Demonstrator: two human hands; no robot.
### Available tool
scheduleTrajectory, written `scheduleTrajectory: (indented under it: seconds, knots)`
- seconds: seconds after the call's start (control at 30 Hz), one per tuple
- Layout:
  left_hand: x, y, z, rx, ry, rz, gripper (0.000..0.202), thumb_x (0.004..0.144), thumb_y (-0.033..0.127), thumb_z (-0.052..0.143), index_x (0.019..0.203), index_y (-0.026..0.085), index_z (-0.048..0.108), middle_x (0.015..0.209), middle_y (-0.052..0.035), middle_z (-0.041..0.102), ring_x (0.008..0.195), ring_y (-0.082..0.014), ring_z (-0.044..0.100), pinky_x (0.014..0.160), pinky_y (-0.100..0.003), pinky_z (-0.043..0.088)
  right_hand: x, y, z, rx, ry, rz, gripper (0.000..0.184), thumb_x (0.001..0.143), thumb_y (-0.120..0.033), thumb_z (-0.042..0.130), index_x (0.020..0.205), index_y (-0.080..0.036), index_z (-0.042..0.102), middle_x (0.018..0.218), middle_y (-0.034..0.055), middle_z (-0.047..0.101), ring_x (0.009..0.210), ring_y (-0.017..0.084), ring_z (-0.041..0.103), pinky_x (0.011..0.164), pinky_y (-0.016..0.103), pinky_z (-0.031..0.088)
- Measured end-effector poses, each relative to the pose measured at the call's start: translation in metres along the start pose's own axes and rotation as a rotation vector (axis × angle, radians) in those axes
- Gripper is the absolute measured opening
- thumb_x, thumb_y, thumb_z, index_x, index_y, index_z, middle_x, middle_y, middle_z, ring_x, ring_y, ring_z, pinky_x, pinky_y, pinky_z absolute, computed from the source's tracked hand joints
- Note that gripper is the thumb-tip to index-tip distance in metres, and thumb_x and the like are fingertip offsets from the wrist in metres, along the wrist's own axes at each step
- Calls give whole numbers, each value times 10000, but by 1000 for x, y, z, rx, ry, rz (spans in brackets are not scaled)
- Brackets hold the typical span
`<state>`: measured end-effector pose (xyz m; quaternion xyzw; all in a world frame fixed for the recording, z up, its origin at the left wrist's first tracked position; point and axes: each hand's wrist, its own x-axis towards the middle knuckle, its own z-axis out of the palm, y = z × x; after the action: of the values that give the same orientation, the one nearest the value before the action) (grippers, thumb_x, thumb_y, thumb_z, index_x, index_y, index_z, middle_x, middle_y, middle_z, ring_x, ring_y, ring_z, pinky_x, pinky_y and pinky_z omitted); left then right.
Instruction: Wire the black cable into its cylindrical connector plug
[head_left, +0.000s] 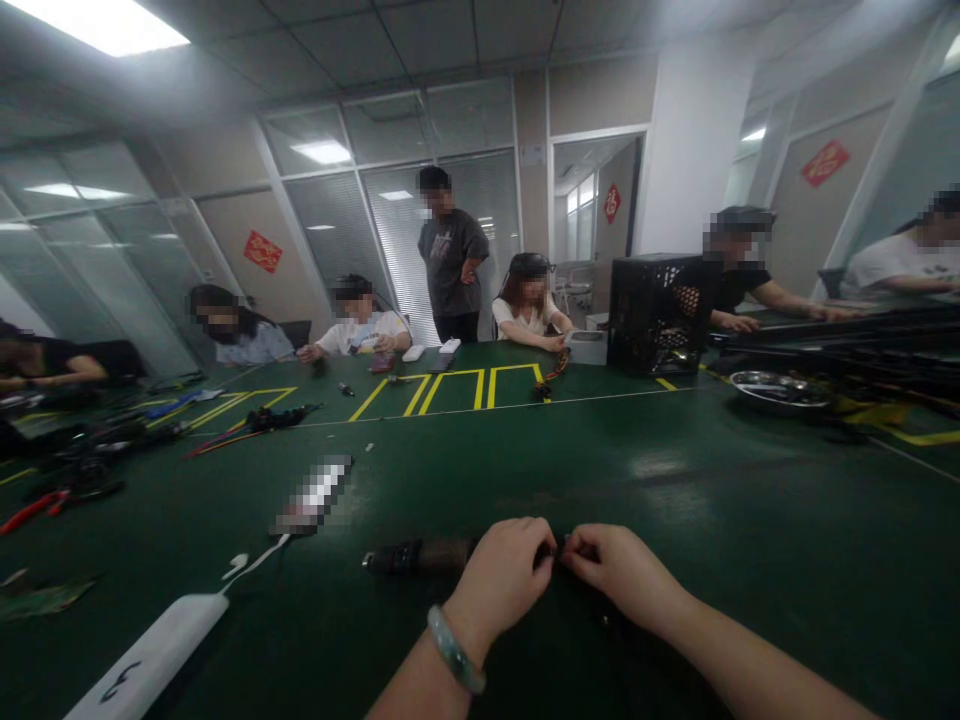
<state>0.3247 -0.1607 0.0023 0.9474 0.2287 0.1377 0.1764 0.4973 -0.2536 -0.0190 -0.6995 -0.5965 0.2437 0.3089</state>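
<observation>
Close together at the front of the green table, my two hands meet over something small and dark. My left hand, with a bangle on its wrist, is closed with thumb and finger pinched. Facing it, my right hand is pinched as well, its fingertips almost touching the left ones. Whatever sits between the fingertips is too small and dark to name. A dark cylindrical object with a metal tip lies to the left, partly hidden behind my left hand; its kind is unclear.
A white power bank or strip marked 3 lies front left, its cable running to a phone-like device. Cables and tools crowd the left. A metal bowl and a black computer case stand right. Several people sit around the table.
</observation>
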Motion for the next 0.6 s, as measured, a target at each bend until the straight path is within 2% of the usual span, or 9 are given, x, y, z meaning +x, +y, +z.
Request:
scheduleTrajectory:
  seconds: [0.3, 0.6]
  knots:
    - [1, 0, 3, 29, 27, 10, 158, 808, 141, 546, 932, 237, 568, 917, 13, 611, 872, -177, 546, 785, -302, 389, 1, 2, 4, -37, 17, -12, 126, 845, -262, 553, 794, -223, 661, 737, -19, 676, 681, 145, 606, 583, 209, 362]
    - [0, 1, 4, 57, 27, -14, 163, 828, 190, 560, 976, 258, 559, 921, 28, 619, 866, -172, 553, 772, -306, 387, 1, 1, 3, -40, 5, -34, 128, 848, -254, 546, 807, -234, 665, 778, -16, 675, 714, 154, 610, 605, 218, 376]
